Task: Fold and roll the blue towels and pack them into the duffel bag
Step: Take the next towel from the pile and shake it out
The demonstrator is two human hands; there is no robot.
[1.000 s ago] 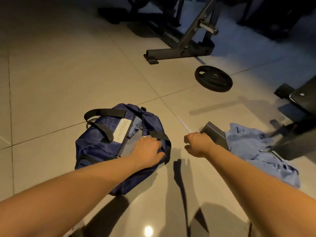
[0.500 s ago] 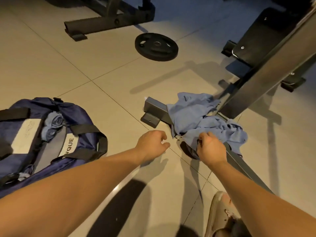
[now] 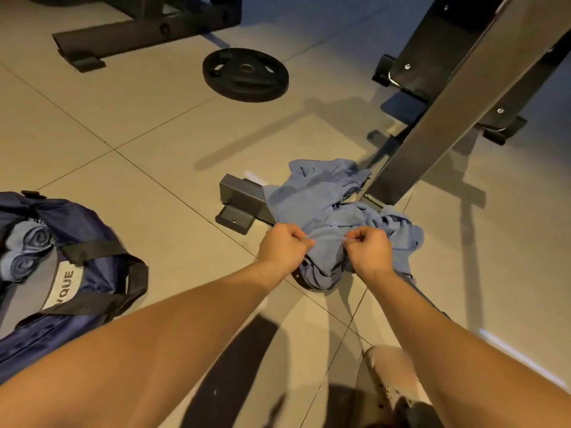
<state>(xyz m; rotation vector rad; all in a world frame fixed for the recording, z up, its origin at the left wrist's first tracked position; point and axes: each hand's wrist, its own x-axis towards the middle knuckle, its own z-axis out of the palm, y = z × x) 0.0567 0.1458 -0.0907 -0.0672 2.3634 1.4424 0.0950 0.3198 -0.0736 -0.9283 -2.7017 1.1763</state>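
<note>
Part of the job looks done. Two rolled blue towels (image 3: pixel 27 245) lie side by side in the open mouth of the navy fabric duffel bag with black webbing straps (image 3: pixel 92 223), which sits on the floor well to the left of the fingers.

What is left is the crumpled heap of light blue terry towels (image 3: pixel 312 199), lying just beyond and partly under the fingers. It is draped over a grey steel floor bar (image 3: pixel 242 196). How many towels the heap holds cannot be told.

The left hand (image 3: pixel 282 245) and the right hand (image 3: pixel 369 248) meet at the heap's near edge, close together. The fingers (image 3: pixel 302 242) of each are curled tight, thumb against forefinger, pinching the hem of the top cloth. I judge that one towel is being lifted out to be spread, so folding, rolling and packing remain for it and for whatever lies beneath.

The floor of large glossy beige tiles (image 3: pixel 139 125) has thin dark joints and carries long shadows in a dim room.

- **Well beyond the fingers:** a black round weight plate (image 3: pixel 245 74) lies flat.
- **Farther beyond and to the left:** the black steel base of a rack (image 3: pixel 139 32).
- **Beyond and to the right:** a slanted dark metal bench frame (image 3: pixel 448 103) rises out of view.
- **On the near side of the fingers:** a pale shoe (image 3: pixel 392 375) shows.
</note>
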